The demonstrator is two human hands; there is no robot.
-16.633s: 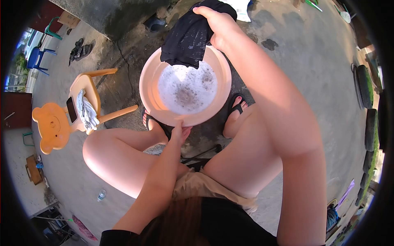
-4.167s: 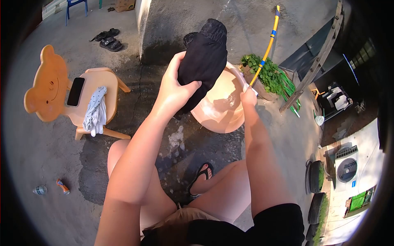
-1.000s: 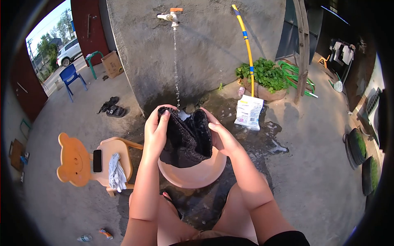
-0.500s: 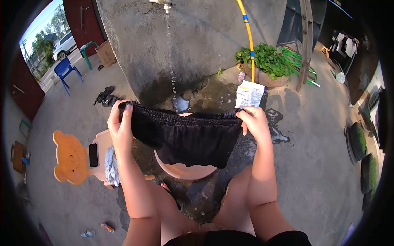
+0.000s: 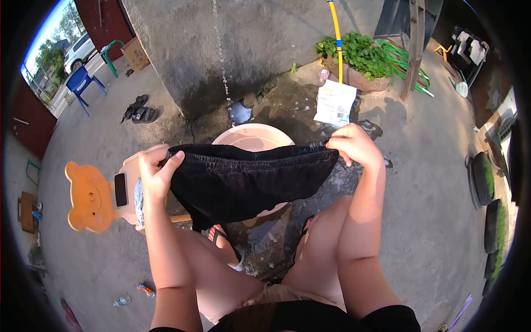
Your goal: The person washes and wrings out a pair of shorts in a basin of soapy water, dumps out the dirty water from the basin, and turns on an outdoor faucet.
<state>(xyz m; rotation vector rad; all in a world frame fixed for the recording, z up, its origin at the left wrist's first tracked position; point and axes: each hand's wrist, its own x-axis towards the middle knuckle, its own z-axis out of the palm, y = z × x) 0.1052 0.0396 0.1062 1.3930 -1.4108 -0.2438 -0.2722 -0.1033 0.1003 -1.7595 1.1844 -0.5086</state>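
A black garment (image 5: pixel 249 180) with a gathered elastic waistband hangs spread out between my hands. My left hand (image 5: pixel 157 169) pinches one end of the waistband, thumb on top. At the other end, my right hand (image 5: pixel 354 146) grips the band between thumb and fingers. Below and behind the cloth stands a pale pink basin (image 5: pixel 254 133), its middle hidden by the garment. Water falls in a thin stream (image 5: pixel 224 72) in front of the wall, beyond the basin. What lies inside the basin is mostly hidden.
On the left is a bear-backed chair (image 5: pixel 88 196) holding a phone (image 5: pixel 120 190) and a light cloth (image 5: pixel 139 202). Black sandals (image 5: pixel 141 110) lie behind it. A white packet (image 5: pixel 335 103), a yellow hose (image 5: pixel 338 44) and a leafy plant (image 5: pixel 362 55) are at the back right.
The garment, bunched between my hands a second ago, is now stretched wide. My hands have moved apart. The view has tilted down, so the tap is out of sight.
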